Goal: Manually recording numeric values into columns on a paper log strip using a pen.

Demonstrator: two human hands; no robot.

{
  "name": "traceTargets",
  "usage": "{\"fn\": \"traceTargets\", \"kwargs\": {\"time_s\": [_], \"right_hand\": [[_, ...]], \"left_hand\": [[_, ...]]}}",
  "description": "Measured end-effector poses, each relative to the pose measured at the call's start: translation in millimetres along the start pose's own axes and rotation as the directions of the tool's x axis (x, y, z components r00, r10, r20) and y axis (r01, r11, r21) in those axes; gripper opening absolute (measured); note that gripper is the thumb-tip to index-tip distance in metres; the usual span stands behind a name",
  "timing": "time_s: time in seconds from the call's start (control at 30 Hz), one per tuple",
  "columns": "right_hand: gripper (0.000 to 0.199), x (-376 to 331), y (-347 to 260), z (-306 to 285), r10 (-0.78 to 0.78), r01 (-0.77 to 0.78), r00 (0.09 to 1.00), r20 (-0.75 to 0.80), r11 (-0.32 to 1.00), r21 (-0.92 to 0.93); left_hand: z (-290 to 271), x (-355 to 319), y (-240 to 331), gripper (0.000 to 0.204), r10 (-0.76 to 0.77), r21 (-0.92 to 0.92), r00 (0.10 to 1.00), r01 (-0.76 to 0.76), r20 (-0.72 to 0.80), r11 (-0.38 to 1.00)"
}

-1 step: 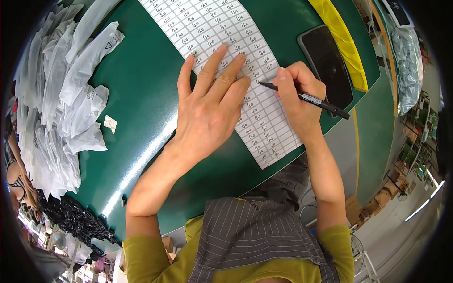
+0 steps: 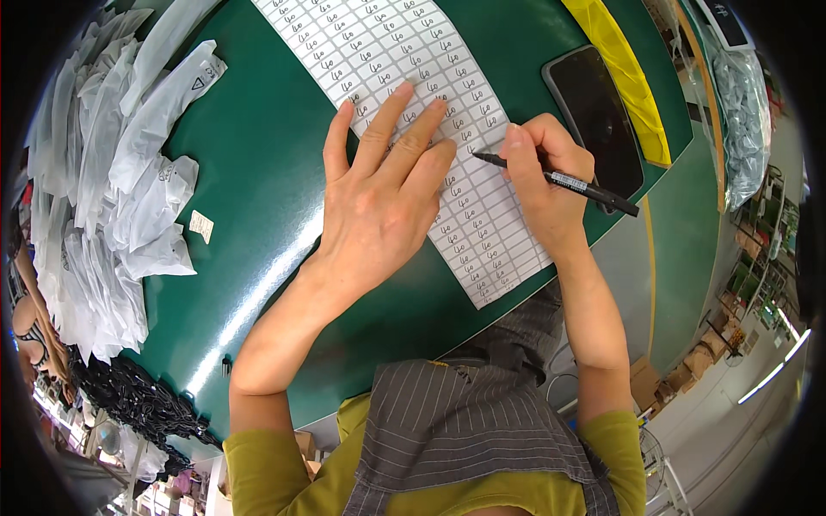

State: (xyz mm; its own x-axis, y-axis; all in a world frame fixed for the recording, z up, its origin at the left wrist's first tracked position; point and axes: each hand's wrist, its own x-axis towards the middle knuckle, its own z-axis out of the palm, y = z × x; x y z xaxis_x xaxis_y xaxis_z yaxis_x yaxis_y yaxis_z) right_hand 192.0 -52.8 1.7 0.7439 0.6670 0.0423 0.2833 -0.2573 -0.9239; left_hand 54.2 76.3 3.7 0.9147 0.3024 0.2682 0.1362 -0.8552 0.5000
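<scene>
A long white sheet of labels (image 2: 494, 206), ruled into small cells with handwritten marks in many of them, lies slantwise on the green table. My left hand (image 2: 379, 189) rests flat on the sheet's left side with its fingers spread. Pinched between the fingers of my right hand (image 2: 551, 172) is a black pen (image 2: 594, 191). Its tip meets the sheet at a cell just right of my left fingers. Several cells in the rightmost column, beside and below the pen, are blank.
A dark smartphone (image 2: 596, 112) lies right of the sheet, beside a yellow strip (image 2: 624, 82). Translucent plastic bags (image 2: 95, 198) are heaped on the left, with a small pale tag (image 2: 200, 226) near them. Black cords or chains (image 2: 138, 400) pile up at the lower left.
The pen tip has shifted very slightly over the same cell. My left hand and the sheet have not moved.
</scene>
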Motion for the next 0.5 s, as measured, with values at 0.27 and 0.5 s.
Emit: {"fn": "traceTargets", "kwargs": {"time_s": [0.27, 0.5], "right_hand": [[0.021, -2.1, -0.6, -4.6, 0.013, -0.012, 1.0, 0.028, 0.999, -0.044], [0.022, 5.4, -14.4, -9.2, 0.143, -0.135, 0.989, -0.033, 0.975, 0.176]], "left_hand": [[1.8, -0.3, 0.1, 0.028, 0.007, 0.011, 1.0, -0.007, -0.015, 1.0], [2.3, -0.2, -0.1, 0.025, 0.008, 0.007, 1.0, -0.008, -0.029, 1.0]]}}
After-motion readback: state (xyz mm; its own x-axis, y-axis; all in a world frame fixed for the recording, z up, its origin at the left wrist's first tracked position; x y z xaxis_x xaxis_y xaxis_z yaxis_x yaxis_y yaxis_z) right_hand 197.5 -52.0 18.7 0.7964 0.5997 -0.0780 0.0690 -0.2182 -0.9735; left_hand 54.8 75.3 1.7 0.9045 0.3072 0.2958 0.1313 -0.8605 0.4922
